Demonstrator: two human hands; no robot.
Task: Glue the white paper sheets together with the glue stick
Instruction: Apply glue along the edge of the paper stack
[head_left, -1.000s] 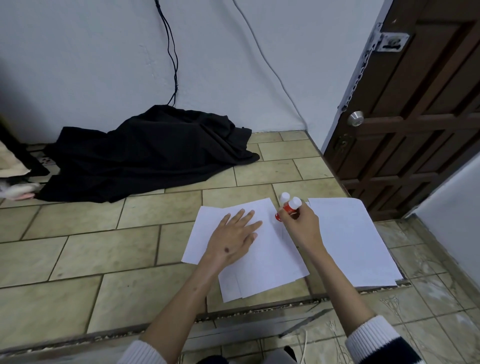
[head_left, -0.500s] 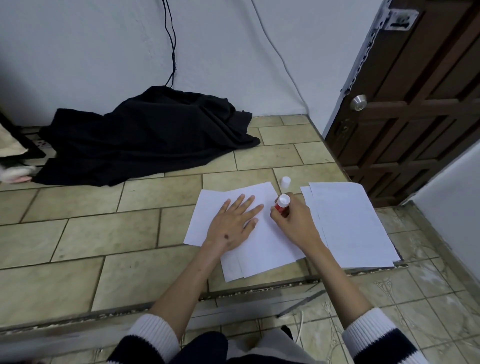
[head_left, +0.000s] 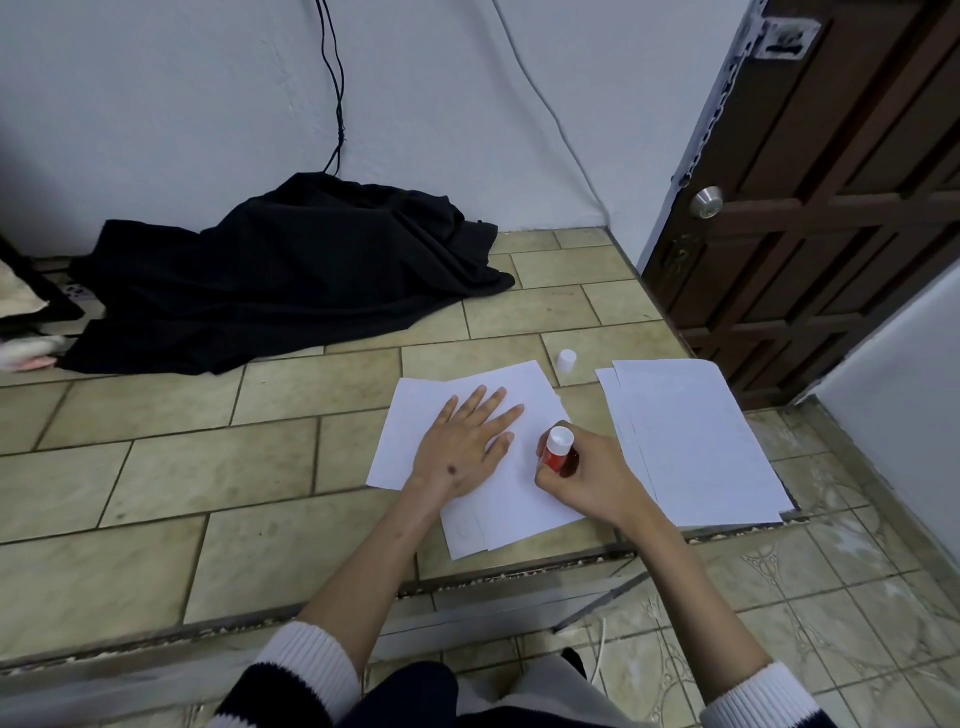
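red glue stick (head_left: 558, 453) gripped upright in right hand (head_left: 597, 480), tip down on top white sheet (head_left: 498, 467) w/ left hand (head_left: 465, 441) flat pinning it, so gluing step prob underway; next needs sheet from right stack (head_left: 691, 441).

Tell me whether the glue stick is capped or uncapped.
Uncapped: the white cap stands apart on the floor tile while the right hand holds the glue stick upside down against the paper.

Ahead of me a black cloth (head_left: 280, 291) lies heaped on the tiled floor (head_left: 156, 467) against the white wall (head_left: 182, 104), black cables (head_left: 336, 93) running down to it. A brown wooden door (head_left: 831, 208) with a metal knob (head_left: 706, 202) stands right.
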